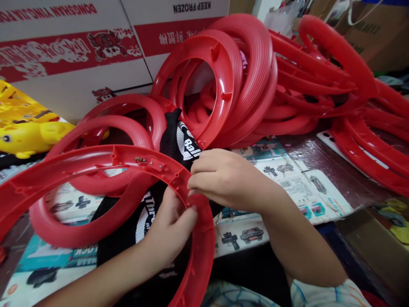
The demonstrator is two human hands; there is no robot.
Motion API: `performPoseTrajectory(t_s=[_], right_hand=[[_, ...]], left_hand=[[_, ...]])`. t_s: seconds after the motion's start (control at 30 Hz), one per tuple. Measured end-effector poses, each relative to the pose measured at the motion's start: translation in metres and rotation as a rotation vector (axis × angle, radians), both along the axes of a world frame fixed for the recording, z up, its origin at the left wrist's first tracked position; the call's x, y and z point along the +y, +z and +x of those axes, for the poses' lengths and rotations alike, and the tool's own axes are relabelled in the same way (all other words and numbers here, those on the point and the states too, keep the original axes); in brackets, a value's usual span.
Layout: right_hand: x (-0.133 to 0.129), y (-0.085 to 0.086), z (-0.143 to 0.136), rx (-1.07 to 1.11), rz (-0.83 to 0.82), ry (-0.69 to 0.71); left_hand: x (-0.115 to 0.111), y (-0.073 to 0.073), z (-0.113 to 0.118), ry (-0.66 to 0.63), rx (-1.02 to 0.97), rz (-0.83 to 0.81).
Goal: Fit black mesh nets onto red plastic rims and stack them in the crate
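A large red plastic ring (204,251), hollow side up, lies across the near left in the head view. My left hand (168,228) grips its rim from the inner side, thumb over the channel. My right hand (228,181) is at the same stretch of rim, fingers curled and pinched together; whatever is between them is hidden. Small pegs and a little metal piece (139,160) show inside the ring's channel. Under the ring is black fabric (171,136) with white lettering, partly covered by my left hand and the ring.
Red rings (228,96) are heaped behind my hands, with more red ring parts (338,64) at right. Two ribbed rings (105,230) lie at left near a yellow toy (35,136). Printed cardboard (319,196) covers the table. White cartons (70,91) stand behind.
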State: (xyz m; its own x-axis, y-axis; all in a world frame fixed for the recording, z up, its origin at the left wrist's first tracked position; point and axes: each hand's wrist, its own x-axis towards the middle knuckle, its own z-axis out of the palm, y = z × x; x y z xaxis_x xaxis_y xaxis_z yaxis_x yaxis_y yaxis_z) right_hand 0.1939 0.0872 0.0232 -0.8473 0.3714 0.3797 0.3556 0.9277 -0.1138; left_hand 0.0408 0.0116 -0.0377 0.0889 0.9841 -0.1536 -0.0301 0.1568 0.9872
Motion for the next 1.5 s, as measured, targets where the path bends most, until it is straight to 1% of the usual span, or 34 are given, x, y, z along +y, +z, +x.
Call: performPoseTrajectory(t_s=[0.1, 0.2, 0.4, 0.53, 0.67, 0.73, 0.8, 0.9, 0.97, 1.1, 1.2, 1.3, 1.37, 1.5], right_hand=[[-0.001, 0.000, 0.000, 0.041, -0.026, 0.042], [-0.003, -0.001, -0.002, 0.083, -0.031, 0.061], [-0.002, -0.003, -0.001, 0.106, -0.042, 0.069], [-0.003, -0.002, 0.001, 0.087, -0.075, 0.073], [-0.002, -0.004, -0.001, 0.068, -0.028, 0.067], [-0.001, -0.005, -0.001, 0.064, 0.001, 0.051], [0.000, -0.005, -0.001, 0.067, 0.011, 0.029], [0.002, -0.004, 0.000, 0.053, 0.023, 0.015], [0.003, -0.004, -0.001, 0.028, 0.034, 0.016], [0.001, -0.006, -0.003, 0.011, 0.061, 0.005], [0.000, -0.008, -0.003, 0.013, 0.099, -0.027], [0.000, -0.008, -0.001, 0.015, 0.076, -0.033], [0.000, -0.006, 0.000, 0.016, 0.035, -0.002], [-0.002, -0.002, 0.001, 0.055, -0.007, 0.046]], left_hand=[[-0.003, 0.001, 0.001, -0.090, 0.028, 0.047], [-0.005, 0.000, 0.000, -0.170, 0.025, 0.045], [-0.004, -0.002, -0.004, -0.252, 0.073, 0.106], [-0.005, 0.000, -0.005, -0.294, 0.046, 0.069], [-0.007, 0.005, -0.004, -0.337, -0.011, -0.002], [-0.007, 0.007, -0.004, -0.337, -0.080, -0.037], [-0.007, 0.007, -0.004, -0.313, -0.199, -0.089], [-0.005, 0.004, -0.003, -0.262, -0.361, -0.140], [-0.004, 0.001, -0.003, -0.219, -0.399, -0.148], [0.001, -0.003, -0.001, -0.069, -0.354, -0.135], [0.005, -0.004, 0.000, -0.023, -0.291, -0.113], [0.008, -0.003, 0.000, 0.023, -0.221, -0.070], [0.007, -0.001, 0.000, -0.002, -0.176, -0.055], [0.003, 0.000, 0.000, -0.178, -0.115, -0.060]])
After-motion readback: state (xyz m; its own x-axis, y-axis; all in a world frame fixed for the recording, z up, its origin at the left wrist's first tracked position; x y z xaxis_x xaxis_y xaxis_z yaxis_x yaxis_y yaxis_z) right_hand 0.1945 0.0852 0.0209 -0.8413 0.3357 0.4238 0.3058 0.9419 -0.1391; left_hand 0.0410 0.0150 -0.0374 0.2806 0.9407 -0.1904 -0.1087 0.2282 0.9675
